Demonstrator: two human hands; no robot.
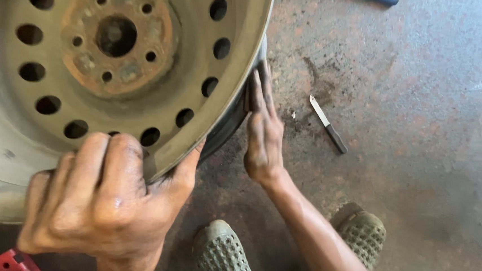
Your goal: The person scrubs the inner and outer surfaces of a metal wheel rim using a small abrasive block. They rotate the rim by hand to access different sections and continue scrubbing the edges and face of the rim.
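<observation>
On the stained floor [407, 181], the steel wheel rim [86, 85] stands tilted, left hand [101, 199] clamped over its near edge, right hand [263, 128] flat against the side, probably pressing sandpaper, small knife [328, 123] just beyond.

The left hand [98, 199] is curling its fingers and thumb into a tight grip, knuckles up, wrist low in the view; the right hand [263, 128] is lying flat, fingers extended forward, apparently pressing; its forearm is angling back to the lower right.

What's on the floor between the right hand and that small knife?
Only bare, stained floor separates the right hand from the knife, per the head view.
</observation>
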